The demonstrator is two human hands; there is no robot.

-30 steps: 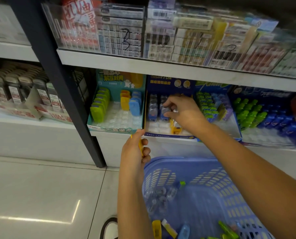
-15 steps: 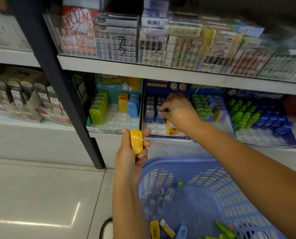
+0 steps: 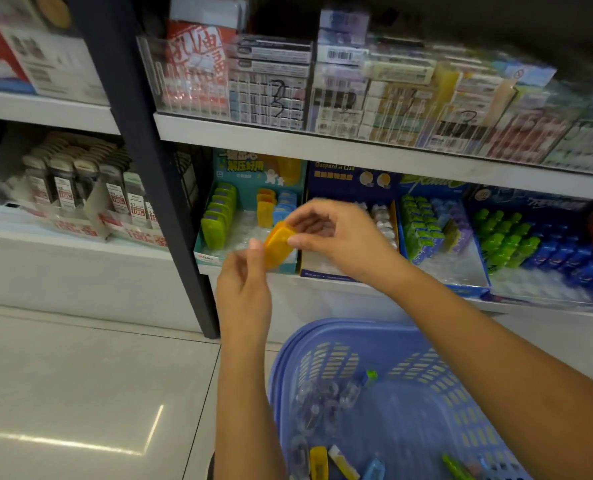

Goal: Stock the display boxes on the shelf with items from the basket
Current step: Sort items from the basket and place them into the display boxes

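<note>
the basket (image 3: 326, 358), lilac-blue plastic with slotted walls, lies nearest to us at the bottom edge of the view. against its left wall we see a heap of clear pieces (image 3: 317, 407). a yellow piece (image 3: 318, 463) lies at its near edge and a green piece (image 3: 456, 466) towards its right.

above the basket's far rim our two hands meet on one yellow case (image 3: 278, 249). our left hand (image 3: 245, 275) pinches its lower left end with the fingertips. our right hand (image 3: 336, 237) pinches its upper right end between thumb and fingers. the case is tilted and held in the air, before the front right corner of the teal display box (image 3: 208, 258).

that box stands at the left end of the lower shelf (image 3: 357, 299), just beside the dark upright post (image 3: 156, 188). it holds a row of green cases (image 3: 219, 216) along its left side and a few yellow and blue ones at the back. just beside it on the right stands the dark blue display box (image 3: 350, 176), half hidden by our right hand. further right are two more boxes with green and blue pieces.

the upper shelf (image 3: 322, 144) carries packs crowded behind a clear front.
</note>
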